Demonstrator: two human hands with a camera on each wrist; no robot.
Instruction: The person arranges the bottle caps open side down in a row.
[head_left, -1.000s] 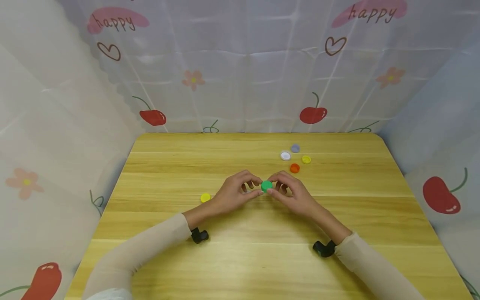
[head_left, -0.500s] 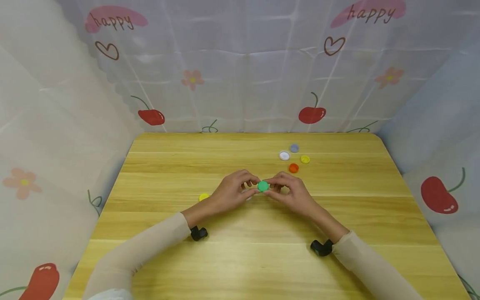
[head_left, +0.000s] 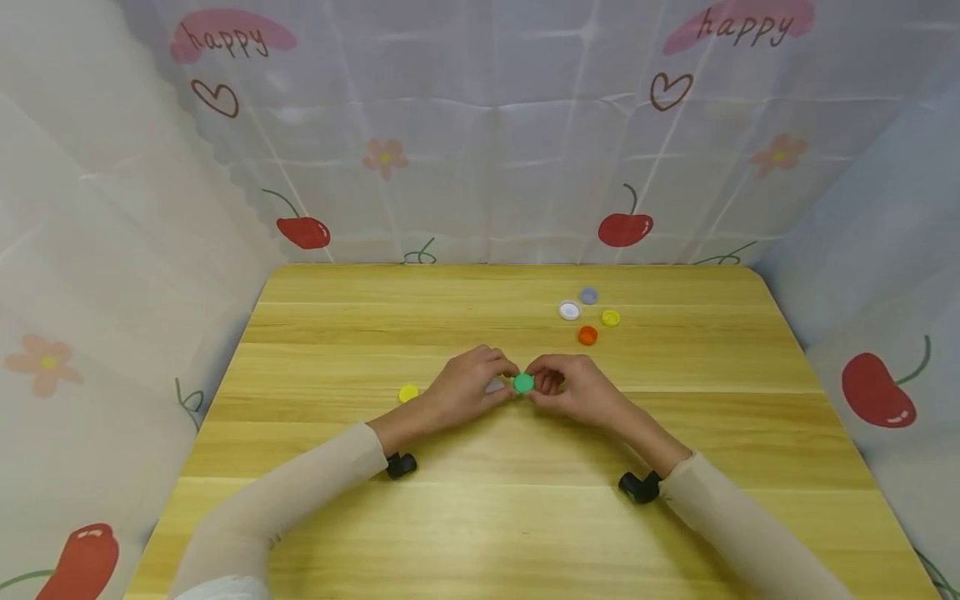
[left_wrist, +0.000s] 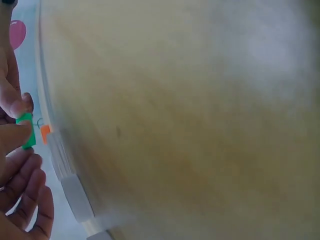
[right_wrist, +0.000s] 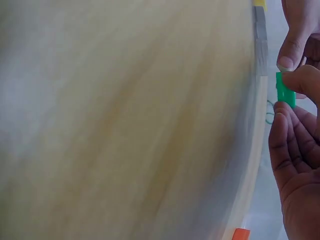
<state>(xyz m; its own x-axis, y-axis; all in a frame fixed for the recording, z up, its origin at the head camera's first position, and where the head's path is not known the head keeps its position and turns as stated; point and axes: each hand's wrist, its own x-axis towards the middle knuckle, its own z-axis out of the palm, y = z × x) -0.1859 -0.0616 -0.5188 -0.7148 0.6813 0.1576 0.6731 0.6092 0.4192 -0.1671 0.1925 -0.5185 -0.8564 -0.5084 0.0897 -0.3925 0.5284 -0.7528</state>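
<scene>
Between my two hands is a small green bottle cap [head_left: 523,383], held up over the middle of the table. My left hand [head_left: 471,385] pinches it from the left with thumb and fingertips. From the right, my right hand [head_left: 579,388] grips the same cap, its thumb lying across it in the right wrist view. Seen edge-on, the green cap [left_wrist: 28,135] is partly covered by a thumb in the left wrist view. A pale grey cap [head_left: 494,386] lies behind the left fingers, partly hidden. Close to the left wrist rests a yellow cap [head_left: 408,392].
Farther back on the wooden table [head_left: 480,517] sit a white cap [head_left: 569,311], a greyish-blue cap [head_left: 588,296], another yellow cap [head_left: 611,318] and an orange cap [head_left: 587,336]. Printed curtains [head_left: 491,183] stand behind the table and at both sides.
Both hands have come slightly nearer to me, and the green cap with them, a little leftward too. Its round face now shows more fully. The right fingers are curled in more.
</scene>
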